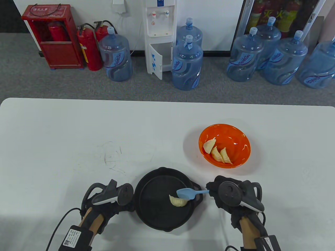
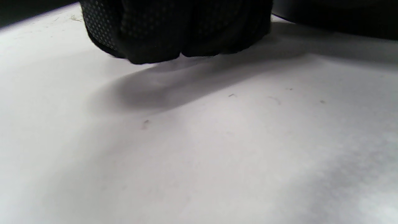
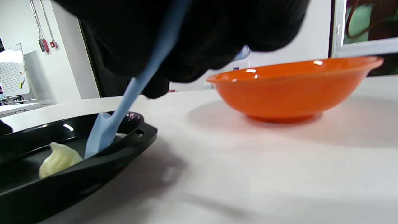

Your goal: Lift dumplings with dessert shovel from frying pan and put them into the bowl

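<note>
A black frying pan (image 1: 154, 209) sits near the table's front edge with one pale dumpling (image 1: 178, 201) inside it. My right hand (image 1: 213, 193) grips the handle of the light blue dessert shovel (image 1: 187, 194). Its blade touches the dumpling's right side. In the right wrist view the shovel (image 3: 105, 130) slants down into the pan (image 3: 93, 174) beside the dumpling (image 3: 59, 158). The orange bowl (image 1: 235, 129) stands beyond and to the right, holding three dumplings (image 1: 217, 153). My left hand (image 1: 128, 206) is at the pan's left rim, fingers (image 2: 161, 40) curled; the pan's handle is hidden under it.
The white table (image 1: 78, 136) stretches wide to the left and behind the pan. The bowl (image 3: 295, 90) stands a short way from the pan's small loop handle (image 1: 196, 187). Water jugs, a dispenser and fire extinguishers line the floor beyond the table.
</note>
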A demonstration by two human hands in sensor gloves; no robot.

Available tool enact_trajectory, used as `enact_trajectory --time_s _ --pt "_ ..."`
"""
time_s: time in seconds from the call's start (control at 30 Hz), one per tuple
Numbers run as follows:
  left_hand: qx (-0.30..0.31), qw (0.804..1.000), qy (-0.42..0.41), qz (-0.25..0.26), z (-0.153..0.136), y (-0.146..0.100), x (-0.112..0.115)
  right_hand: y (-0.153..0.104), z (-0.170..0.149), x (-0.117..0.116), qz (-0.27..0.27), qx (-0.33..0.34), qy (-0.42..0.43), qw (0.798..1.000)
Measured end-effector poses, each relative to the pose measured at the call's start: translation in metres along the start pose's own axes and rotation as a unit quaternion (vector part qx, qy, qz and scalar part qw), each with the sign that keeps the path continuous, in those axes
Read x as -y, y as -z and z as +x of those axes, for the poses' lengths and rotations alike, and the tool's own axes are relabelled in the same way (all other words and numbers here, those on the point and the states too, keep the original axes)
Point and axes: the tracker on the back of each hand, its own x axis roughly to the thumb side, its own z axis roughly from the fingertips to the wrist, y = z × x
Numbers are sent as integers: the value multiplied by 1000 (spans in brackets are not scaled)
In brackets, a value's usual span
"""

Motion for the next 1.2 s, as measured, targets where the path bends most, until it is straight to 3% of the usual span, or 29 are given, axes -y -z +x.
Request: enact_trajectory --time_s 0.33,0.73,1.2 --pt "0 1000 0 0 0 0 0 9 15 -15 79 39 51 995" --pt "0 1000 1 -2 1 0 0 16 45 -32 94 93 70 989" --pt "-1 1000 0 -3 1 1 -1 20 56 -41 133 98 105 981"
